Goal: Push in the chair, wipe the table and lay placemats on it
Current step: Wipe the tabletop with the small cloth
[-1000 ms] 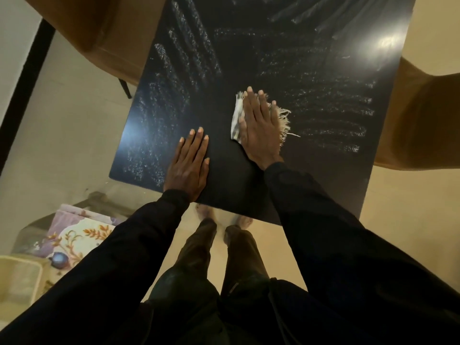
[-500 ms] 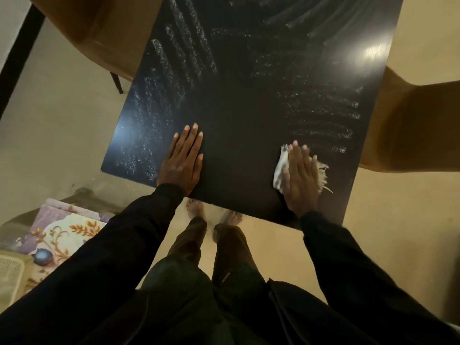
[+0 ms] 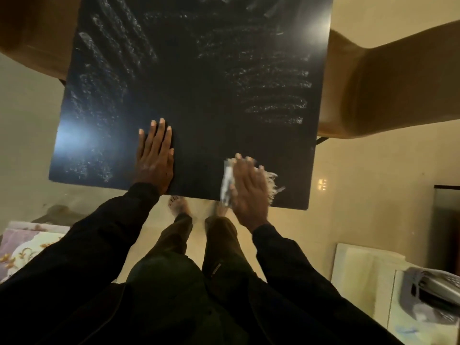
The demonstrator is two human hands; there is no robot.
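From the head camera, the black glossy square tabletop shows 1 near edge right in front of the person, with bare beige floor beyond its near-right corner. 2 tan upholstered chairs flank it: 1 tucked against the right edge and 1 at the far-left corner, so the side edges are hemmed in there. Streaky damp wipe marks cover the left and right parts of the top. The left hand lies flat, fingers straight and together, palm down near the near edge. The right hand, motion-blurred, presses flat with extended fingers on a white fringed cloth at the near edge, its wrist past the rim. A floral-patterned flat piece lies low at the left. Against 0.5 s ago, the right hand and cloth have slid along the near edge toward the left hand, which has stayed planted.
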